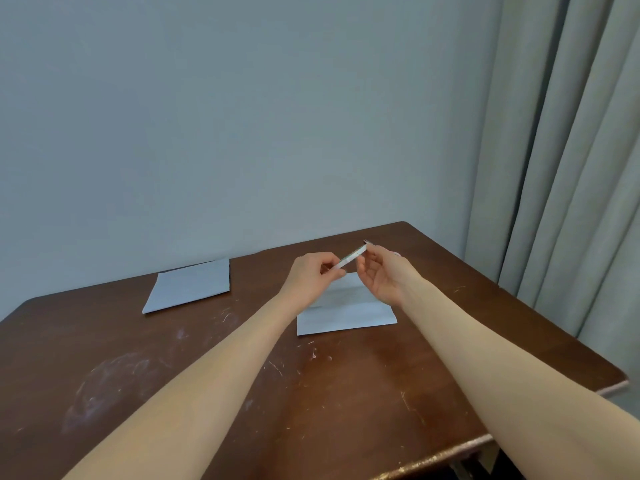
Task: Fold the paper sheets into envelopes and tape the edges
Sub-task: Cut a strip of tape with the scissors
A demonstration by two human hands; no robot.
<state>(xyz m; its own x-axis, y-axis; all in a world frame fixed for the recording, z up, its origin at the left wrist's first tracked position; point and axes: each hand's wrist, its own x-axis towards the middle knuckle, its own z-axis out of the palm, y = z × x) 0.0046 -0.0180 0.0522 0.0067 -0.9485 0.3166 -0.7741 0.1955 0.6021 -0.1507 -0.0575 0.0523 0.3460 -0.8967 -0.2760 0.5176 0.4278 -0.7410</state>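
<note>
From the head view, we pinch a thin white strip [351, 260], probably tape, between our left hand [317, 277] and right hand [382, 275], stretched taut so it stays flat. Directly beneath the grip lies the folded paper [349, 311], ready for taping; well left of it rests another folded sheet [190, 285].
</note>
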